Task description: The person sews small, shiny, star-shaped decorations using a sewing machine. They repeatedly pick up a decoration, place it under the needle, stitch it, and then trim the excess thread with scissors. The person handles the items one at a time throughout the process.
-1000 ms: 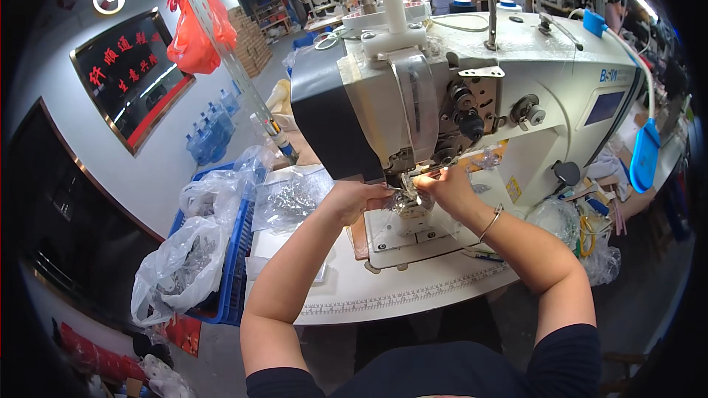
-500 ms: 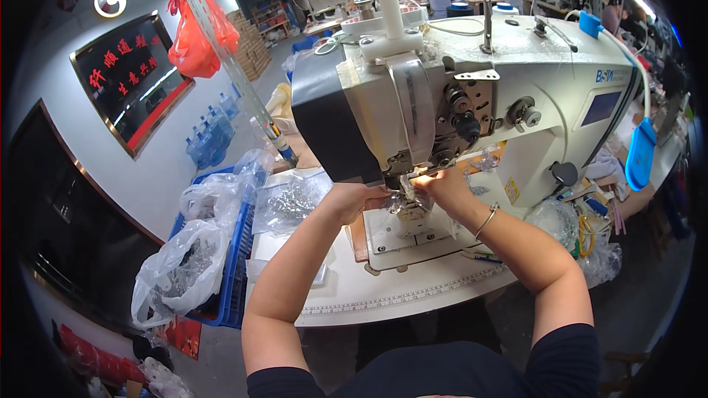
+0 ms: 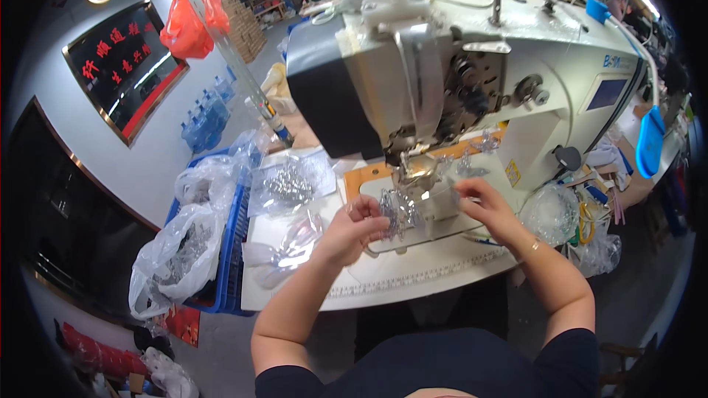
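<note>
The left hand (image 3: 360, 222) pinches a glittering transparent piece (image 3: 399, 212) above the desk (image 3: 383, 268), just before the sewing machine (image 3: 516, 66) — apparently to clear the needle area (image 3: 404, 162) — while the right hand (image 3: 483, 206) hovers nearby, fingers curled, grip unclear.

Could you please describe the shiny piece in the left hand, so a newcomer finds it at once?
Find the large white sewing machine, then look at the left hand in front of it. Held there is a glittering silvery piece. The similar silvery heap farther left lies on the table.
</note>
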Demonstrator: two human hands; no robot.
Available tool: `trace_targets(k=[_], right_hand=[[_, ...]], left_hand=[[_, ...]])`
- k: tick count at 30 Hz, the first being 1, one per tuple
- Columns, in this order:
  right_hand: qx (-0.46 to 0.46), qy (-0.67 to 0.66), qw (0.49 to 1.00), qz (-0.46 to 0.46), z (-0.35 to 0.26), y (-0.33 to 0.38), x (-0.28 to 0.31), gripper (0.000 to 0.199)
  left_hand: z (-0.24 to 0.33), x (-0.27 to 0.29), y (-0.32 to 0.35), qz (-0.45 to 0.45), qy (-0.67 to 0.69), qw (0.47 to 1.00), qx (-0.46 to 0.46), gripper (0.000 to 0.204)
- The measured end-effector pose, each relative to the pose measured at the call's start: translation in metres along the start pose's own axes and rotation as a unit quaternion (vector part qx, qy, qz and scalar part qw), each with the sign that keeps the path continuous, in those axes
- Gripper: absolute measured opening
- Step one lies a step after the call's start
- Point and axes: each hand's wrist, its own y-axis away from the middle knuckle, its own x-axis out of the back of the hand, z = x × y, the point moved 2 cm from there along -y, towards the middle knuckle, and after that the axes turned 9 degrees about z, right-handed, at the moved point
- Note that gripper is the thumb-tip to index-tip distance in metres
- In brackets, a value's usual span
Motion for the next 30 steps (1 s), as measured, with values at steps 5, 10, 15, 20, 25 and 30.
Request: trace_targets(k=[5, 10, 15, 20, 25, 30], right_hand=[[0.232, 0.400, 0.886, 0.036, 0.055, 0.073, 0.058, 0.029], [0.245, 0.451, 0.846, 0.147, 0.070, 0.079, 0.052, 0.016], [0.215, 0.197, 0.944, 0.154, 0.009, 0.088, -0.003, 0.027], [0.303, 0.278, 0.910, 0.057, -0.027, 0.110, -0.062, 0.039], [0.342, 0.281, 0.892, 0.092, -0.027, 0.111, -0.074, 0.036], [0.374, 0.265, 0.884, 0.094, -0.026, 0.110, -0.075, 0.035]], left_hand=[[-0.045, -0.013, 0.057, 0.048, 0.119, 0.988, -0.082, 0.024], [-0.064, -0.023, 0.083, 0.098, 0.155, 0.973, -0.143, 0.024], [-0.073, -0.024, 0.095, 0.145, 0.115, 0.966, -0.179, 0.025], [-0.070, -0.033, 0.107, 0.156, 0.136, 0.961, -0.185, 0.030], [-0.074, -0.033, 0.114, 0.164, 0.123, 0.963, -0.177, 0.031], [-0.080, -0.034, 0.115, 0.162, 0.138, 0.962, -0.173, 0.030]])
